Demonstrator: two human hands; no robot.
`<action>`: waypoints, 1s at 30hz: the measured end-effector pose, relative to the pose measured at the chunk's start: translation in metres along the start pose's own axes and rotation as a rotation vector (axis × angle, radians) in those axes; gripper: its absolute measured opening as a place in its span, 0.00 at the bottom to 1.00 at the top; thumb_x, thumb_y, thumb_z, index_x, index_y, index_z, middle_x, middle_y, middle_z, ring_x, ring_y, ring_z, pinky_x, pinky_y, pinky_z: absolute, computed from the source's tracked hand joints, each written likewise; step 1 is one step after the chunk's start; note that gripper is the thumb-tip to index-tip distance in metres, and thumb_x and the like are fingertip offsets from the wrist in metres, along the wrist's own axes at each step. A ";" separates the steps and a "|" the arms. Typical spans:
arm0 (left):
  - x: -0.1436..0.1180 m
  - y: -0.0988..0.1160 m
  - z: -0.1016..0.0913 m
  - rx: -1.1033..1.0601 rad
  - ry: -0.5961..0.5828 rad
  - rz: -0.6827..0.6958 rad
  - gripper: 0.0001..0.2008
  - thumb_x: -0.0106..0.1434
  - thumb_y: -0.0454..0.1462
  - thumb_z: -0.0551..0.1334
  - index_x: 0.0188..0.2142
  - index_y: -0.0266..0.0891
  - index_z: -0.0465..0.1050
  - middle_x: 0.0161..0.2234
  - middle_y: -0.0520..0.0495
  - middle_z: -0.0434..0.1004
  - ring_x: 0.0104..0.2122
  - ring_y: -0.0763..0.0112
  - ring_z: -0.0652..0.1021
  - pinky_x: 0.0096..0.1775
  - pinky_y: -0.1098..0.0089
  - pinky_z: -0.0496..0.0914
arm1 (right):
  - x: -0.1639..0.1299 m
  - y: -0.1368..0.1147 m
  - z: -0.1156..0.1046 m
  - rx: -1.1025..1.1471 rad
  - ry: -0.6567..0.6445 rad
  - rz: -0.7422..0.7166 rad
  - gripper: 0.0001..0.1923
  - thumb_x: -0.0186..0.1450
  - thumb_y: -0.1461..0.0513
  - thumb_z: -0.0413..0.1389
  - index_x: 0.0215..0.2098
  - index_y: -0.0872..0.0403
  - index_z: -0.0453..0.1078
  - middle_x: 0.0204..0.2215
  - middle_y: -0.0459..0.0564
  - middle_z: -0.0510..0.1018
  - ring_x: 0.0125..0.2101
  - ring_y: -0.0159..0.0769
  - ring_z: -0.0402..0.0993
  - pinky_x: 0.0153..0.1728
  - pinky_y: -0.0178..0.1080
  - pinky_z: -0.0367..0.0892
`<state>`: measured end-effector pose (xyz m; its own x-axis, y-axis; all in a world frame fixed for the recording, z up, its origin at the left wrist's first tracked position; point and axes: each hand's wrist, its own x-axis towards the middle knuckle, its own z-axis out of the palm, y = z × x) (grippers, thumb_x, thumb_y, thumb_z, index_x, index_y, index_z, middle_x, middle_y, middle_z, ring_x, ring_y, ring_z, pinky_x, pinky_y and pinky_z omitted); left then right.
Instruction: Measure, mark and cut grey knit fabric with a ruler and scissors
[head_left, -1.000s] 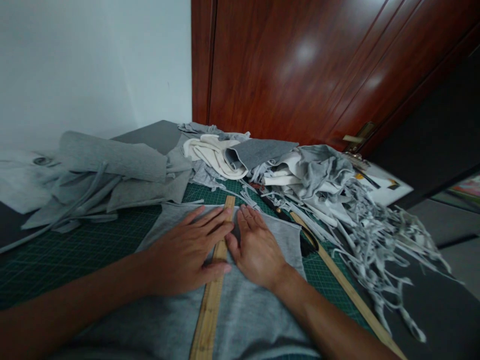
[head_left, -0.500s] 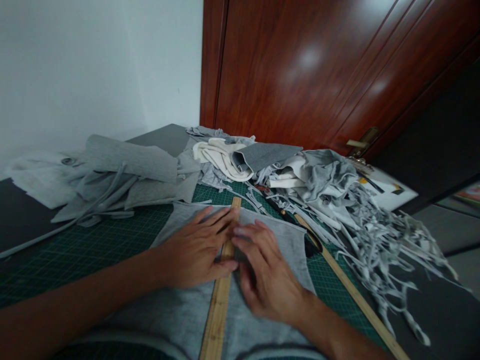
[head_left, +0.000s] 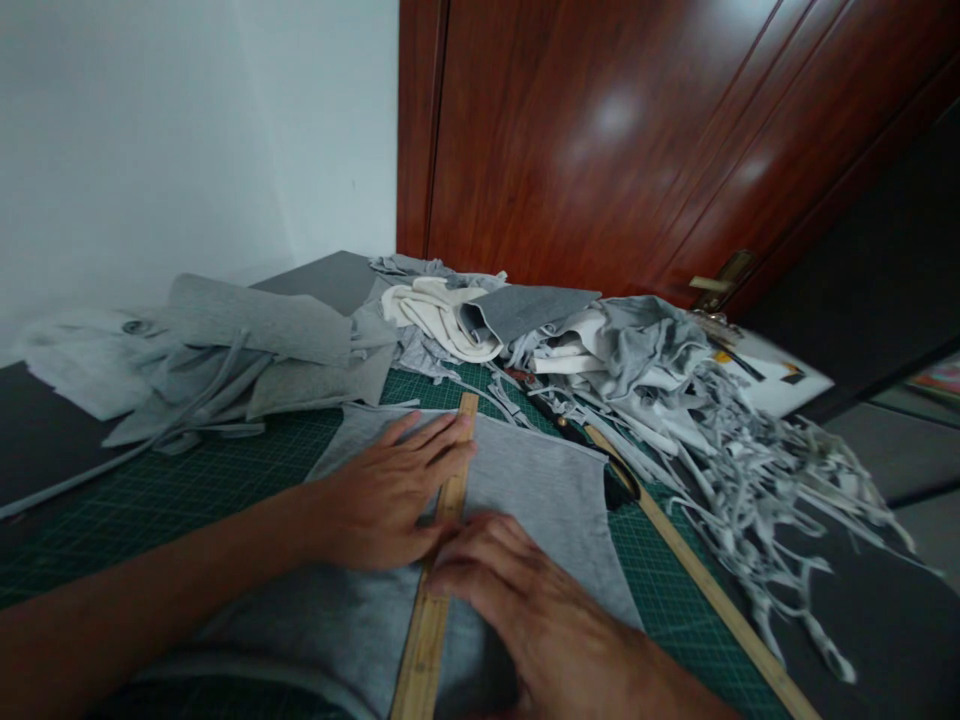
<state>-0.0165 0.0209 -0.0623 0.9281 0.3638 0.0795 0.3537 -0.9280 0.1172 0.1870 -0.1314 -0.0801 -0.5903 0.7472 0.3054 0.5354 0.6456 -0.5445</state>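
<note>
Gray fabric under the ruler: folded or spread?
Spread: the gray fabric lies flat on the green mat, far edge laid out, wooden ruler on top. Single or double layer: cannot tell.

Table, one, dark grey, matte top.
Cutting mat, green, gridded, flat on the table.
On the mat: grey cloth, spread flat; black-handled scissors, to its right.
Wooden strip, along the mat's right side.
Left: fabric heap, grey, loosely folded.
Far side: cloth pile, grey and cream.
Right: tangle of thin fabric strips, pale grey.
Far right: white sheet, partly covered.
</note>
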 end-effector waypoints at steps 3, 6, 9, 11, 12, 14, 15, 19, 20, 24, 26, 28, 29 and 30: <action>0.002 0.001 -0.008 -0.031 -0.063 -0.014 0.43 0.66 0.46 0.66 0.75 0.34 0.57 0.80 0.32 0.43 0.78 0.44 0.50 0.75 0.43 0.43 | 0.000 0.001 0.004 0.044 0.030 -0.027 0.36 0.66 0.47 0.70 0.66 0.49 0.66 0.61 0.53 0.76 0.65 0.47 0.67 0.71 0.48 0.57; 0.003 0.003 -0.018 -0.047 -0.134 -0.034 0.47 0.63 0.46 0.69 0.76 0.31 0.55 0.80 0.30 0.39 0.79 0.43 0.47 0.75 0.42 0.41 | 0.001 0.001 0.005 0.060 0.009 -0.052 0.36 0.66 0.47 0.70 0.66 0.50 0.66 0.60 0.53 0.76 0.64 0.47 0.68 0.72 0.49 0.54; 0.003 0.004 -0.024 -0.079 -0.146 -0.020 0.51 0.60 0.49 0.72 0.75 0.30 0.55 0.80 0.28 0.40 0.78 0.40 0.47 0.75 0.41 0.40 | 0.001 0.001 0.004 0.040 -0.041 -0.047 0.34 0.68 0.49 0.69 0.66 0.50 0.64 0.61 0.52 0.76 0.65 0.46 0.68 0.73 0.49 0.51; 0.003 0.002 -0.027 -0.123 -0.139 -0.001 0.54 0.58 0.52 0.74 0.75 0.29 0.56 0.79 0.26 0.42 0.78 0.36 0.48 0.75 0.39 0.41 | -0.001 0.002 0.006 0.033 -0.052 -0.055 0.33 0.69 0.51 0.68 0.66 0.49 0.63 0.61 0.52 0.76 0.66 0.45 0.68 0.75 0.50 0.49; 0.003 0.000 -0.027 -0.143 -0.143 0.007 0.56 0.57 0.55 0.74 0.75 0.28 0.56 0.79 0.25 0.42 0.78 0.34 0.48 0.74 0.37 0.41 | -0.002 0.003 0.008 0.033 -0.036 -0.065 0.33 0.68 0.51 0.68 0.65 0.50 0.63 0.61 0.53 0.76 0.65 0.46 0.69 0.75 0.50 0.49; 0.003 -0.003 -0.026 -0.172 -0.153 0.028 0.63 0.54 0.62 0.74 0.76 0.29 0.53 0.79 0.23 0.40 0.77 0.31 0.47 0.73 0.33 0.39 | -0.005 0.006 0.011 0.023 -0.003 -0.058 0.32 0.65 0.51 0.70 0.61 0.50 0.64 0.59 0.53 0.76 0.64 0.47 0.70 0.75 0.49 0.50; 0.003 -0.005 -0.025 -0.182 -0.150 0.037 0.67 0.51 0.66 0.74 0.76 0.29 0.52 0.79 0.22 0.39 0.77 0.29 0.46 0.73 0.32 0.38 | -0.006 0.008 0.013 0.015 0.001 -0.051 0.31 0.64 0.51 0.71 0.59 0.49 0.65 0.58 0.52 0.76 0.63 0.47 0.70 0.75 0.49 0.50; 0.002 -0.008 -0.021 -0.208 -0.129 0.032 0.75 0.44 0.71 0.73 0.77 0.29 0.50 0.78 0.20 0.37 0.77 0.25 0.44 0.72 0.31 0.36 | -0.008 0.014 0.018 -0.011 -0.034 -0.048 0.28 0.60 0.50 0.73 0.52 0.46 0.68 0.54 0.46 0.77 0.57 0.44 0.74 0.74 0.50 0.49; 0.002 -0.008 -0.020 -0.209 -0.131 0.026 0.75 0.44 0.71 0.74 0.77 0.29 0.50 0.78 0.20 0.37 0.77 0.26 0.44 0.72 0.32 0.36 | -0.008 0.015 0.018 -0.008 -0.029 -0.061 0.28 0.60 0.49 0.73 0.51 0.46 0.68 0.53 0.46 0.77 0.55 0.43 0.74 0.74 0.50 0.49; 0.001 -0.006 -0.020 -0.216 -0.112 0.028 0.75 0.43 0.71 0.74 0.77 0.30 0.51 0.78 0.20 0.38 0.77 0.27 0.46 0.73 0.33 0.36 | -0.005 0.018 0.019 0.016 -0.030 -0.085 0.29 0.61 0.43 0.71 0.49 0.47 0.67 0.52 0.46 0.77 0.55 0.43 0.75 0.74 0.49 0.49; 0.001 -0.005 -0.020 -0.210 -0.109 0.028 0.75 0.43 0.72 0.74 0.77 0.29 0.51 0.78 0.20 0.37 0.77 0.27 0.45 0.73 0.32 0.36 | -0.004 0.018 0.019 0.021 -0.036 -0.092 0.28 0.62 0.43 0.70 0.49 0.47 0.67 0.52 0.46 0.77 0.56 0.43 0.74 0.73 0.49 0.48; 0.000 -0.005 -0.020 -0.192 -0.121 0.022 0.76 0.44 0.72 0.73 0.77 0.28 0.50 0.78 0.20 0.36 0.77 0.28 0.44 0.73 0.31 0.36 | -0.004 0.018 0.018 0.023 -0.034 -0.097 0.27 0.63 0.43 0.69 0.48 0.47 0.67 0.52 0.45 0.77 0.57 0.42 0.74 0.73 0.48 0.48; 0.000 -0.005 -0.020 -0.184 -0.125 0.018 0.75 0.44 0.72 0.73 0.77 0.28 0.50 0.78 0.21 0.35 0.77 0.28 0.44 0.73 0.32 0.36 | -0.004 0.018 0.018 0.025 -0.029 -0.095 0.26 0.64 0.43 0.69 0.48 0.47 0.67 0.51 0.45 0.77 0.56 0.42 0.74 0.73 0.47 0.49; 0.000 -0.005 -0.020 -0.180 -0.125 0.015 0.75 0.44 0.72 0.73 0.77 0.28 0.50 0.78 0.21 0.36 0.77 0.28 0.44 0.73 0.32 0.36 | -0.004 0.018 0.019 0.029 -0.024 -0.093 0.26 0.64 0.43 0.69 0.48 0.47 0.67 0.51 0.45 0.77 0.56 0.41 0.75 0.73 0.47 0.49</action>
<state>-0.0201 0.0270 -0.0428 0.9442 0.3269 -0.0397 0.3238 -0.8997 0.2927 0.1878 -0.1256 -0.1060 -0.6510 0.6799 0.3376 0.4603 0.7072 -0.5367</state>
